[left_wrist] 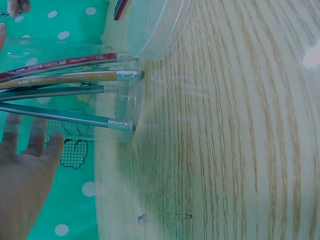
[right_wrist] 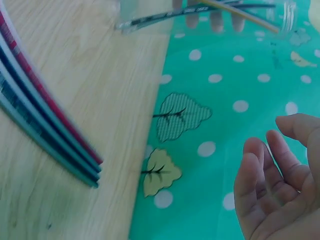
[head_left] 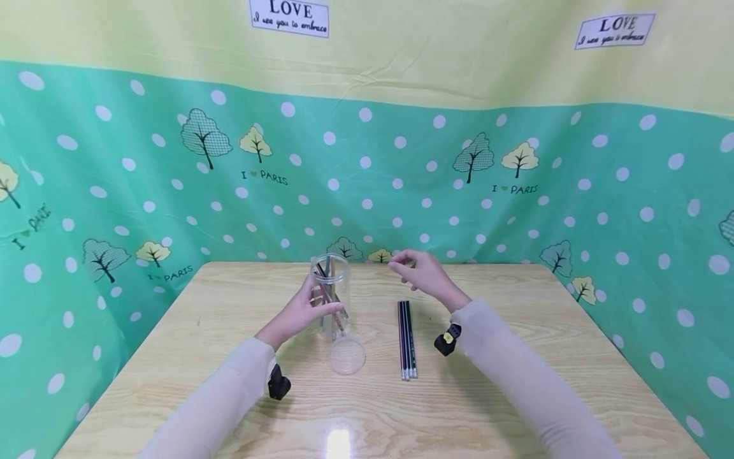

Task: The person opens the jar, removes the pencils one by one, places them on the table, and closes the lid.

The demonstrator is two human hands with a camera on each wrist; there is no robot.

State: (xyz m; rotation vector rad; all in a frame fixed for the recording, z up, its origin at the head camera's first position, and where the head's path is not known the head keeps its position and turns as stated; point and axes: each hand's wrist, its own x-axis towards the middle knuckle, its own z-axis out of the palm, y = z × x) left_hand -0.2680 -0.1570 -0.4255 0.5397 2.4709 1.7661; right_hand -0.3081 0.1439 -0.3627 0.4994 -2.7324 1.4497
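Note:
A clear plastic jar (head_left: 344, 294) stands upright on the table with several pencils (left_wrist: 90, 76) leaning inside it, their metal-capped ends at the bottom. My left hand (head_left: 301, 311) grips the jar from its left side, fingers around the far wall and thumb in front. Right of the jar and raised above the table's far part is my right hand (head_left: 423, 274), its fingers loosely bent with nothing between them. Below that hand, several dark and red pencils (head_left: 407, 341) lie side by side on the tabletop. A round clear lid (head_left: 347, 356) lies just in front of the jar.
The wooden table (head_left: 229, 357) has its far edge against a green dotted curtain (head_left: 367, 191) printed with trees. Black wrist cameras (head_left: 278, 384) are strapped at both sleeves. A bright light reflection shows near the table's front.

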